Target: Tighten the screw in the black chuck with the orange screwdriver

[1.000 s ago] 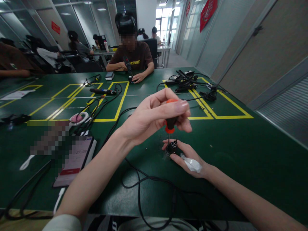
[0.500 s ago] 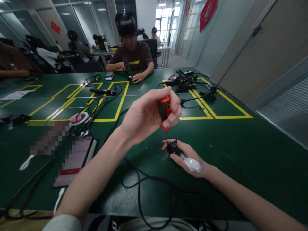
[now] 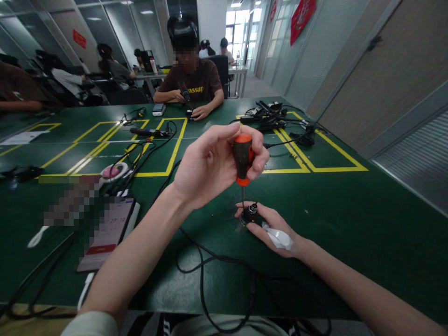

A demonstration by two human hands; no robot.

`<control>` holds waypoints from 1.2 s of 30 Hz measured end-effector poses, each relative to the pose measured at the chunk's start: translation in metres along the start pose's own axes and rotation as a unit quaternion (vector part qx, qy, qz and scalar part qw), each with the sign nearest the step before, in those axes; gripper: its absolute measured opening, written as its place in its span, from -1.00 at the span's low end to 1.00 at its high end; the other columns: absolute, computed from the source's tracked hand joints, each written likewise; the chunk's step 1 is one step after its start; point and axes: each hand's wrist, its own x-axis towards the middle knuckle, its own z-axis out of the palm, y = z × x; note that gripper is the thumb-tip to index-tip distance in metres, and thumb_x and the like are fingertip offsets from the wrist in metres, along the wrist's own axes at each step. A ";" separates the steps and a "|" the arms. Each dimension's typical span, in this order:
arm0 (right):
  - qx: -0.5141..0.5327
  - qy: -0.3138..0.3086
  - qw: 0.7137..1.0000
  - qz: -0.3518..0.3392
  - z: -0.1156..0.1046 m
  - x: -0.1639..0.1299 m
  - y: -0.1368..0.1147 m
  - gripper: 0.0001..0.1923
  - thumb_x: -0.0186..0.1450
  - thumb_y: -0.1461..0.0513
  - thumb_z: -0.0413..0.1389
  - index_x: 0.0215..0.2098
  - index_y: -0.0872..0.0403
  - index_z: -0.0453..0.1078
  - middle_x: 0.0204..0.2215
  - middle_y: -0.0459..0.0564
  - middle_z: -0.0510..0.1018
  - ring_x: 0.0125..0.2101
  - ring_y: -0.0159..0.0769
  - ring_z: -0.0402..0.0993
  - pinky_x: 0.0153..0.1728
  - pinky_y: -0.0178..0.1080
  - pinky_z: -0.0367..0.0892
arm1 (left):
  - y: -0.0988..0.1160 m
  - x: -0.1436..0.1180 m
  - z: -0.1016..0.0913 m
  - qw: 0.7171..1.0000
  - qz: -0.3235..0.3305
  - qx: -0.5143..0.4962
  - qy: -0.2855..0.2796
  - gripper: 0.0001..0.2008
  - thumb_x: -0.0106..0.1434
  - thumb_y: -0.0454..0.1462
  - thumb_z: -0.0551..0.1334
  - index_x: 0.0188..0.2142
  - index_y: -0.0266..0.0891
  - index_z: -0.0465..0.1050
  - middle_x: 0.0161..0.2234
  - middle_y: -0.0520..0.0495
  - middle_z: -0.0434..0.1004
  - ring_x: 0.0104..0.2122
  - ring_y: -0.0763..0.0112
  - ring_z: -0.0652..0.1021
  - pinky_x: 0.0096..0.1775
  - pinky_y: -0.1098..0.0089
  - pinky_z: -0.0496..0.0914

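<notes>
Though curled hands (image 3: 210, 163) (image 3: 271, 221) grip a black part (image 3: 249, 213) and screwdriver (image 3: 241, 159) — its tip is indistinct

Screwdriver (image 3: 242, 158): short thick handle, black with orange ends; thin metal shaft.
Screwdriver pose: almost upright, shaft downward, handle in the left hand (image 3: 210, 163).
Black part (image 3: 249, 213): small and round, with a narrower post standing up.
Black part place: low at the green table (image 3: 350, 214), held by the right hand (image 3: 277, 223).
Shaft end: at the black part's left side, contact unclear.
</notes>
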 end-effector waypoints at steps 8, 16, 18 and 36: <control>0.007 -0.023 1.000 0.018 -0.004 0.000 -0.003 -0.65 0.48 0.15 0.11 0.18 0.06 0.43 -0.04 0.16 0.73 -0.05 -0.06 0.69 0.08 -0.06 0.54 | -0.001 -0.002 0.000 0.999 0.009 0.039 0.019 -0.80 0.35 -0.25 0.33 -0.29 -0.27 0.34 -0.42 0.05 0.48 -0.45 0.54 0.55 -0.34 0.51 0.43; 0.009 -0.019 1.000 0.016 -0.002 0.000 -0.002 -0.64 0.48 0.14 0.12 0.19 0.06 0.42 -0.06 0.16 0.73 -0.06 -0.06 0.69 0.08 -0.05 0.54 | 0.003 -0.001 -0.001 0.999 -0.005 0.042 0.008 -0.66 0.39 -0.05 0.26 -0.33 -0.31 0.46 -0.56 0.06 0.31 -0.56 0.58 0.35 -0.42 0.48 0.31; 0.010 -0.020 1.000 0.017 -0.003 0.000 -0.003 -0.64 0.47 0.14 0.12 0.19 0.06 0.43 -0.05 0.16 0.73 -0.06 -0.06 0.69 0.08 -0.06 0.54 | 0.005 -0.001 -0.001 0.999 -0.012 0.042 0.006 -0.57 0.44 -0.03 0.19 -0.39 -0.33 0.49 -0.55 0.01 0.33 -0.53 0.54 0.38 -0.40 0.47 0.33; 0.003 -0.018 1.000 0.018 -0.003 0.001 -0.003 -0.65 0.47 0.13 0.12 0.17 0.06 0.43 -0.05 0.16 0.73 -0.05 -0.05 0.69 0.07 -0.05 0.55 | -0.002 -0.002 0.001 0.998 0.001 0.069 0.002 -0.49 0.11 -0.15 0.56 -0.40 -0.23 0.19 -0.53 0.20 0.33 -0.65 0.71 0.34 -0.54 0.56 0.21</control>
